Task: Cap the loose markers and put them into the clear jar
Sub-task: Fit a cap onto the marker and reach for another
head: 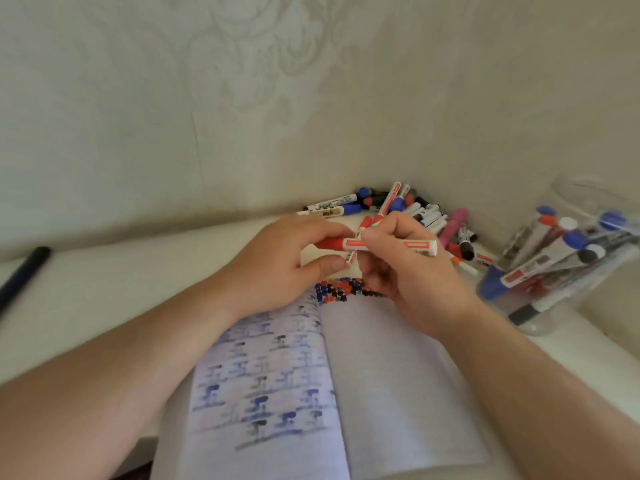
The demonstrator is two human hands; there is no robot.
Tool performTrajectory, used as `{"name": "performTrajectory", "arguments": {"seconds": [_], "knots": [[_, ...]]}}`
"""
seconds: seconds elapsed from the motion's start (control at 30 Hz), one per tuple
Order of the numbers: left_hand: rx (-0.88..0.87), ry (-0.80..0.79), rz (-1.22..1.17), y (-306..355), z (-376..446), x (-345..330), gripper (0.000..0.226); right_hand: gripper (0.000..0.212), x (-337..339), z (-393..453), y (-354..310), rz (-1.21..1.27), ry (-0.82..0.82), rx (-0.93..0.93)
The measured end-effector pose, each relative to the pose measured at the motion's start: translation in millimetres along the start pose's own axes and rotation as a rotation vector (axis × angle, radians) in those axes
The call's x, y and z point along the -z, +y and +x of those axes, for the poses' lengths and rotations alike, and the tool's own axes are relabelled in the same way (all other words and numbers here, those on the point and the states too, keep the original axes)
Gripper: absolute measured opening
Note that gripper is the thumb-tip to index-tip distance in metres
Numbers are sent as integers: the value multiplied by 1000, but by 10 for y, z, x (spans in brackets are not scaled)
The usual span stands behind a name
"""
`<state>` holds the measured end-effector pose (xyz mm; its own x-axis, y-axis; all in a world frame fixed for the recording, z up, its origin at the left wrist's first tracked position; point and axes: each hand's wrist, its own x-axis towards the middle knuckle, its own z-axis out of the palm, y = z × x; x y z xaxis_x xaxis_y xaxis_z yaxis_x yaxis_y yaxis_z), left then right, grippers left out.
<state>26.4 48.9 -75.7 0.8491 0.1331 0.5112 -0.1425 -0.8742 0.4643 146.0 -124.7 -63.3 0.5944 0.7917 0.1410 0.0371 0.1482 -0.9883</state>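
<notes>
The place looks like a room in a home, set up as a corner for drawing or schoolwork. The wall (242, 81) carries pale wallpaper with an embossed floral pattern, which suits a living space more than an office or shop. A plain white worktop (104, 278) sits tight against it, bearing an open notebook (398, 375) with marker doodles on lined pages, a heap of loose markers (408, 209) in the corner, and a clear jar (571, 265) filled with more.

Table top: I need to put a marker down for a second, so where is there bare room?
Bare table lies left of the notebook, between the left hand and the dark pen. Crowded: marker pile in the corner and clear jar at right.
</notes>
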Motion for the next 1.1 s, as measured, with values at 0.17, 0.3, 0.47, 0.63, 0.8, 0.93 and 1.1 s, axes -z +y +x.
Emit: {"name": "performTrajectory", "arguments": {"seconds": [0.17, 0.3, 0.47, 0.63, 0.8, 0.93, 1.1], "knots": [[-23, -92, 42, 10, -21, -68, 40, 23, -76, 38, 82, -10, 105, 32], [-23, -76, 85, 59, 1, -78, 14, 25, -121, 51, 92, 26, 107, 83], [11, -100, -16, 133, -19, -1, 19, 32, -66, 2, 40, 24, 10, 111], [45, -138, -133, 173, -56, 2, 14, 28, -44, -24, 18, 7, -47, 126], [101, -152, -221, 188, -66, 29, 7, 26, -3, -63, -44, -54, -83, 159], [141, -172, -150, 117, -72, 100, 39, 26, -39, -105, -80, -160, -41, 191], [275, -201, -160, -127, -45, 123, 36, 17, 87, -41, -261, 54, 89, 91]]}}
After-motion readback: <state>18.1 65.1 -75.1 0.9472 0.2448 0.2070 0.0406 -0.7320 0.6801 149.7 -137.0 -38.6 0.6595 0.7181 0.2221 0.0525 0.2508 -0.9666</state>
